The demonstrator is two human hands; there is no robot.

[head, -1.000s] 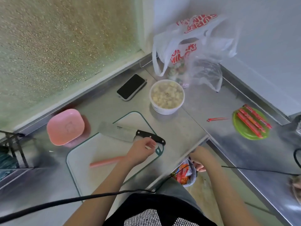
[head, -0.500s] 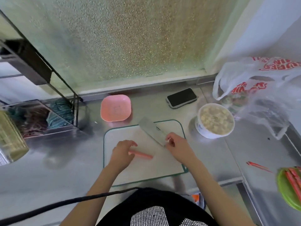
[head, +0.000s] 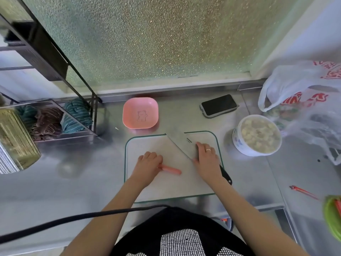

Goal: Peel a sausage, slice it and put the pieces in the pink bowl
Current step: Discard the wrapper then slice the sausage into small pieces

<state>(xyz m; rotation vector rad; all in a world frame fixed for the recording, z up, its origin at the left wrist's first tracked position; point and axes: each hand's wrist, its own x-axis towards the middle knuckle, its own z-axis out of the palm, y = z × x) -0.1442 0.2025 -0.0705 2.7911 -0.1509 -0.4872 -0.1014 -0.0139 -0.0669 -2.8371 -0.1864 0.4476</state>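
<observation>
Head view, looking down at a brushed stainless-steel counter (head: 184, 115), dull grey with soft reflections.

Cutting board (head: 166, 182): white, rectangular with rounded corners and a thin green border, lying flat on the counter in front of the person.

Sausage (head: 170, 169): smooth, pink-orange, cylindrical, lying on the board left of centre. Left hand (head: 148, 165) rests curled over its left end, fingers pressing it to the board; the right end sticks out free. No cuts visible.

Cleaver (head: 181, 144): broad rectangular steel blade, black handle, lying diagonally across the board's right part. Right hand (head: 207, 159) covers the join of blade and handle, a ring on one finger. Whether the fingers are wrapped round the handle or only laid on it cannot be told; the handle's butt pokes out past the board's right edge.

Pink bowl (head: 140, 113): square with rounded corners, matte plastic, a bear outline inside, no pieces in it. It sits on the counter just behind the board's upper left corner, apart from it.

Right side: round white tub (head: 257, 134) of pale chunks, dark phone (head: 219, 105) in a grey case, crinkled white plastic bag (head: 299, 93) with red print.

Back wall: pebbled frosted glass (head: 147, 37), greenish. Left: black wire rack (head: 60, 74) with striped cloths.
</observation>
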